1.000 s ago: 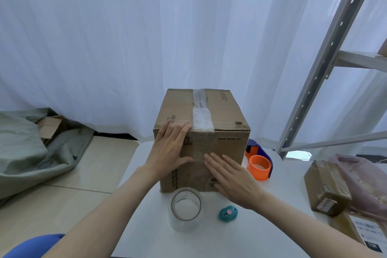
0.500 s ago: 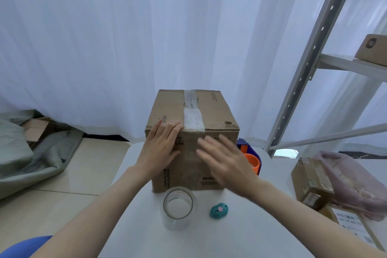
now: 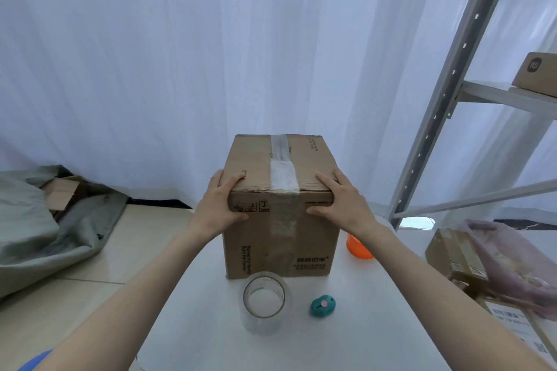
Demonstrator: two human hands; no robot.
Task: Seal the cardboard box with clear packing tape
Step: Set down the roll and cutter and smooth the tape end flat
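Observation:
A brown cardboard box point(image 3: 280, 244) stands upright on the white table point(image 3: 346, 334). A strip of clear tape point(image 3: 283, 169) runs along its top seam and down the near face. My left hand point(image 3: 218, 208) grips the box's upper left front corner, fingers on top and thumb on the near face. My right hand point(image 3: 343, 205) grips the upper right front corner the same way. A roll of clear packing tape point(image 3: 264, 301) stands on the table just in front of the box.
A small teal cutter point(image 3: 322, 306) lies right of the roll. An orange tape dispenser point(image 3: 357, 248) peeks out behind the box's right side. Small parcels point(image 3: 455, 256) and a pink bag point(image 3: 512, 262) crowd the right. A metal shelf frame point(image 3: 446, 81) rises at right; grey fabric point(image 3: 45, 229) lies on the floor left.
My right hand left the box's near face and went up to its upper right corner. My left hand shifted onto the upper left corner. The camera moved closer.

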